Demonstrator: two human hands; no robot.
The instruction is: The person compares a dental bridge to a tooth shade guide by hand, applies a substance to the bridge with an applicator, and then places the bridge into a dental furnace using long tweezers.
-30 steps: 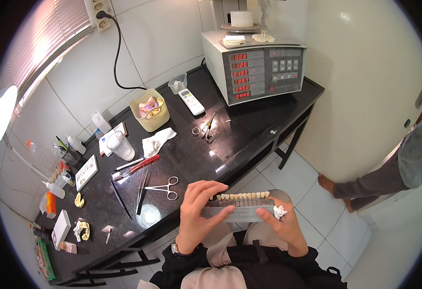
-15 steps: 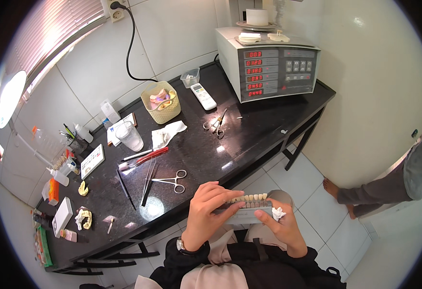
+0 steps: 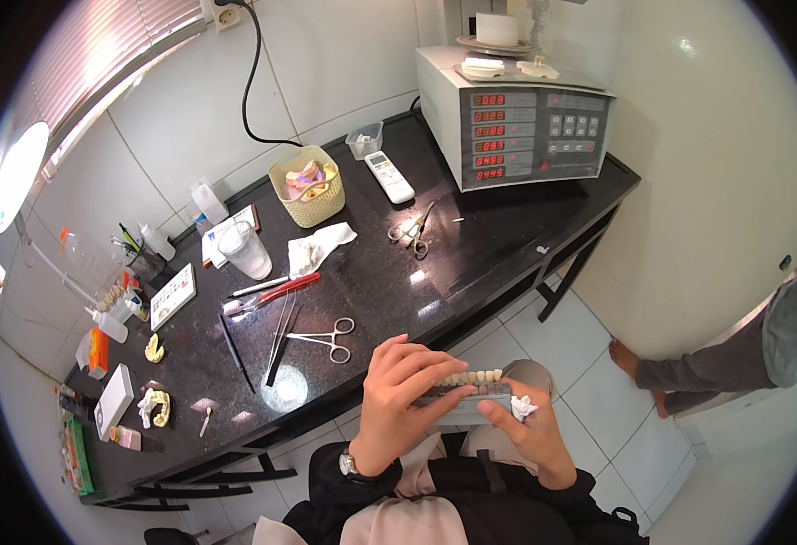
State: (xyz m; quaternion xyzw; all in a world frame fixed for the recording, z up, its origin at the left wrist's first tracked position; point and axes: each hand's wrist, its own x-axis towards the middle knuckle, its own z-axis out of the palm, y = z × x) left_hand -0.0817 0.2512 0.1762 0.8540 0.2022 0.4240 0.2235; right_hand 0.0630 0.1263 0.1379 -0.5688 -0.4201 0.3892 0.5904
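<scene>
Low in front of my body, beyond the table's near edge, I hold a grey dental shade guide [image 3: 476, 414] with a row of tooth-coloured tabs along its top. Its left end is in my left hand [image 3: 391, 392], thumb on the near face and fingers over the tabs, hiding part of the row. My right hand [image 3: 542, 438] grips the other end, thumb across the front. A crumpled white tissue [image 3: 524, 408] sticks out by that thumb.
On the black table [image 3: 380, 295] lie locking forceps [image 3: 330, 340], scissors [image 3: 414, 233], a remote [image 3: 389, 178] and dental casts [image 3: 156, 409]. A basket [image 3: 312, 204] and plastic cup [image 3: 246, 252] stand farther back. A control box [image 3: 535, 136] stands at far right; a person's leg [image 3: 707, 363] is beyond.
The view has turned slightly, so the table's things appear a little shifted. Both hands keep the same hold on the shade guide.
</scene>
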